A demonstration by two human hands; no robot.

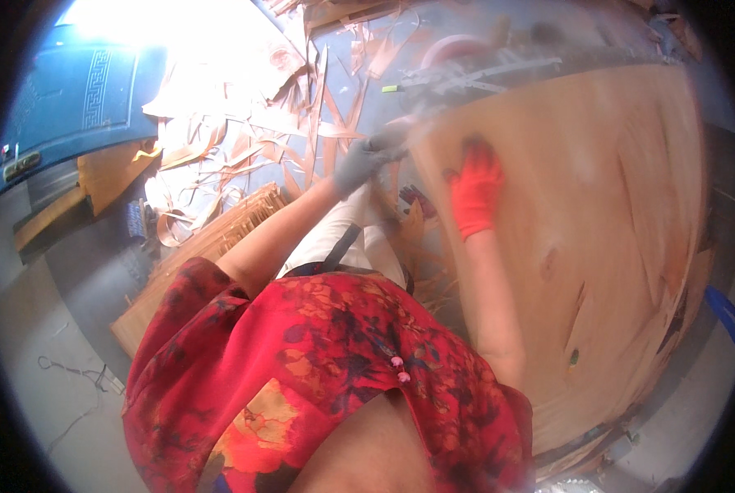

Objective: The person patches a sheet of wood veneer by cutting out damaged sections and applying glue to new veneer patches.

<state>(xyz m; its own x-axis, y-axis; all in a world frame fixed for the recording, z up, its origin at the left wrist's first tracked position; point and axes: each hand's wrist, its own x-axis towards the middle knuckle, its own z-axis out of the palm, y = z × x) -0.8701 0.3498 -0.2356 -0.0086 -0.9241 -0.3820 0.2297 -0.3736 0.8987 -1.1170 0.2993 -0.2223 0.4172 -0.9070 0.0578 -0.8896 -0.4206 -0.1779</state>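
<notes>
A large, pale brown sheet of wood veneer [581, 214] with knots and darker cracks spreads across the right side. My right hand [476, 187], in a red glove with dark fingertips, lies flat on it near its left edge, thumb apart from the fingers. My left hand [359, 164] wears a grey glove and reaches forward beside the sheet's far left corner. Motion smears its dark fingertips, so whether they pinch anything does not show. Below that corner, a dark red glove [417, 200] appears, partly hidden among scraps.
Torn veneer strips [326, 123] litter the blue floor ahead. At my left stands a stack of veneer sheets [219, 238], with a blue panelled door [88, 99] beyond. A small lime-green block [390, 89] lies farther off. A thin cord [80, 370] trails at lower left.
</notes>
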